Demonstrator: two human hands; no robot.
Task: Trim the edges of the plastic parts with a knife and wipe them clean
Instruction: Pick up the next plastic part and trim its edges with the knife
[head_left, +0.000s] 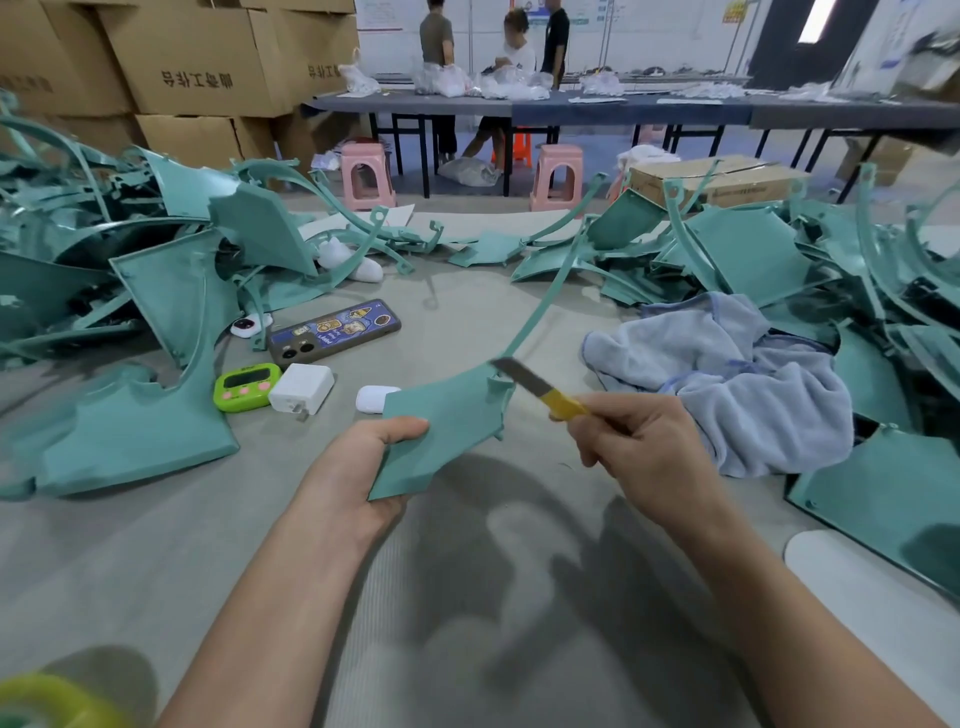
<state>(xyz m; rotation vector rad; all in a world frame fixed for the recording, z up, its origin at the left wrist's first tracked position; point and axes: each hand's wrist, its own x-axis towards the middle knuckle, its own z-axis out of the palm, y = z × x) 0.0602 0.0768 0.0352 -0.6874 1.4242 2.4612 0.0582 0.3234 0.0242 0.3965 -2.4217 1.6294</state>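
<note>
Left hand (358, 467) grips the teal plastic part (441, 431) at its lower-left corner, thumb on the top face and fingers curled underneath. The part is held off the grey mat (467, 597), flat panel facing up, shadow directly below it. A thin curved arm of the part runs up and to the right, away from the hands.

Right hand (639, 447) is closed round the yellow handle of the knife (540, 392), just right of the part. The blade points up-left and its tip sits at the part's upper-right edge, by a small tab. The blade is blurred, so I can't tell whether it's actually touching.

Light blue cloth (727, 384) is bunched on the mat just beyond the right hand, touching neither hand.

More teal parts are heaped on both sides: left pile (156, 291), right pile (753, 260).

On the mat beyond the left hand:
- phone (335, 332) in a sticker case
- green timer (247, 387)
- white charger (301, 388), just beside the timer
- white earbud case (375, 399), partly hidden behind the part's left edge

Background: stacked cardboard boxes (197, 62) at upper left, pink stools (363, 174), and a long desk (623, 106) with people standing behind it.
</note>
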